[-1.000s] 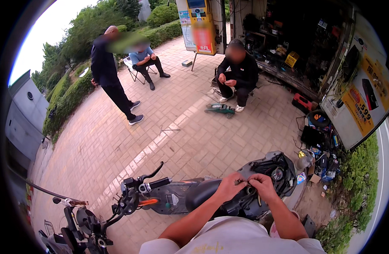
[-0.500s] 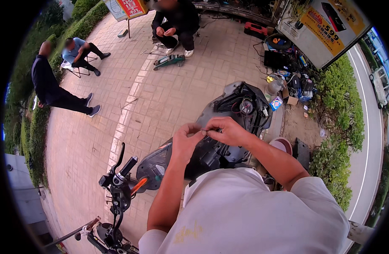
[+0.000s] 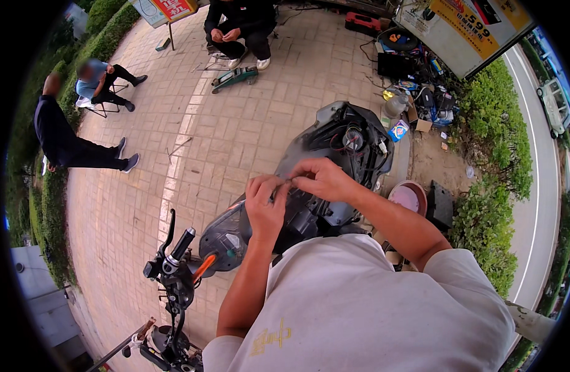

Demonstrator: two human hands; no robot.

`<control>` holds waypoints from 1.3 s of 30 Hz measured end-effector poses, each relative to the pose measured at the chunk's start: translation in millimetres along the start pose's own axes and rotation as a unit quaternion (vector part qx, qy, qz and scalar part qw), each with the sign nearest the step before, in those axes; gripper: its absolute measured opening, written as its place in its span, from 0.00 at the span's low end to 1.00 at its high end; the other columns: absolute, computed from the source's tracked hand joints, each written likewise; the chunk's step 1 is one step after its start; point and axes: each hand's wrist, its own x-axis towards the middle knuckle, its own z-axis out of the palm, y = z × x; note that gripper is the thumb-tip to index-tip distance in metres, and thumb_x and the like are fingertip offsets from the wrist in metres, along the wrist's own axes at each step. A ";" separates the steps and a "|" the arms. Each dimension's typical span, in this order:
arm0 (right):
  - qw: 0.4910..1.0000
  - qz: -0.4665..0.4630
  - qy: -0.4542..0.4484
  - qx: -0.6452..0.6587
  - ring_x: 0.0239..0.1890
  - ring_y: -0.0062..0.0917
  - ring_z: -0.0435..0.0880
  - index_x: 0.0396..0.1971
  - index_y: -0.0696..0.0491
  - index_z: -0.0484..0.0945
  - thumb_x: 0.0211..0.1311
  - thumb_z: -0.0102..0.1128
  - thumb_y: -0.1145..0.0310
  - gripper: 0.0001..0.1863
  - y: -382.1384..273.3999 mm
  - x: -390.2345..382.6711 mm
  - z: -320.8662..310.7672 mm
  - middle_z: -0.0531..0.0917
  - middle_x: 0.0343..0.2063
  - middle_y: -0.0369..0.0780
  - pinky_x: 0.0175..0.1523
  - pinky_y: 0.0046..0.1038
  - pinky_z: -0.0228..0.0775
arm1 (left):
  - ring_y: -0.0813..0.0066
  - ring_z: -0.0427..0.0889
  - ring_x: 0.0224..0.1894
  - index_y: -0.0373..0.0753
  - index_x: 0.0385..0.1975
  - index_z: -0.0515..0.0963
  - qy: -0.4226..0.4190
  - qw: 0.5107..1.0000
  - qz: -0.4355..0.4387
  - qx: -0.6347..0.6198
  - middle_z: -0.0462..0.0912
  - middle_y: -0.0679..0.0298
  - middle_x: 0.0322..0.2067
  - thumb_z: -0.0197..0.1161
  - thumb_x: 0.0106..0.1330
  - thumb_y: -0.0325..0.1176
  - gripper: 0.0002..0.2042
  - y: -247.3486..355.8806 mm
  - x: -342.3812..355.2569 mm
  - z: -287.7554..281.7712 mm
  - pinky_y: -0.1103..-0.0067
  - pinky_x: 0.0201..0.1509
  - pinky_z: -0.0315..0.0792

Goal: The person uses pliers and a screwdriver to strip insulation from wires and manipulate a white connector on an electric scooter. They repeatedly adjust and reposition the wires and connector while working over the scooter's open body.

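Observation:
My left hand (image 3: pixel 265 197) and my right hand (image 3: pixel 322 178) meet fingertip to fingertip above a dark scooter body (image 3: pixel 300 214). Both are closed in a pinch, and whatever lies between the fingertips is too small to name. Just past my right hand, the scooter's far end (image 3: pixel 354 139) is uncovered, with loose wires and a round part showing. To the left of my left forearm stands the handlebar, with its black grip (image 3: pixel 184 243) and brake lever; an orange strip (image 3: pixel 204 268) runs beside it.
A pink-rimmed basin (image 3: pixel 423 197) and a black crate (image 3: pixel 441 206) sit at right, near a hedge (image 3: pixel 486 223). Tools and boxes (image 3: pixel 427 102) lie heaped beyond. A green floor jack (image 3: pixel 235 79) rests before a crouching person (image 3: pixel 241 31). Two other people are at far left.
The surroundings have shifted up and left in the view. My joined hands sit slightly further left, with the left fingers more curled. Both hands stay pinched together.

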 end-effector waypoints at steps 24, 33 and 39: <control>0.916 -0.245 0.089 -0.305 0.37 0.40 0.78 0.33 0.54 0.79 0.53 0.60 0.75 0.07 -3.3 1.8 5.6 0.79 0.32 0.42 0.42 0.36 0.72 | 0.60 0.77 0.40 0.32 0.38 0.76 -0.214 0.962 -0.164 -0.025 0.79 0.56 0.37 0.53 0.68 0.28 0.07 -16.8 16.4 -9.9 0.72 0.48 0.68; 0.877 -0.274 0.202 -0.339 0.35 0.37 0.79 0.30 0.54 0.79 0.49 0.67 0.74 0.08 2.5 2.5 11.3 0.78 0.29 0.40 0.40 0.34 0.72 | 0.73 0.77 0.46 0.35 0.47 0.74 -0.236 0.708 -0.500 -0.438 0.78 0.63 0.43 0.54 0.70 0.33 0.11 -34.5 16.4 -11.7 0.71 0.51 0.70; 0.937 -0.159 0.196 -0.242 0.30 0.33 0.81 0.33 0.58 0.81 0.52 0.67 0.73 0.09 -0.6 -17.8 32.8 0.80 0.29 0.42 0.36 0.27 0.74 | 0.71 0.76 0.46 0.36 0.42 0.76 -0.189 0.709 -0.512 -0.446 0.78 0.62 0.42 0.54 0.70 0.34 0.10 -41.0 -0.6 15.3 0.70 0.50 0.71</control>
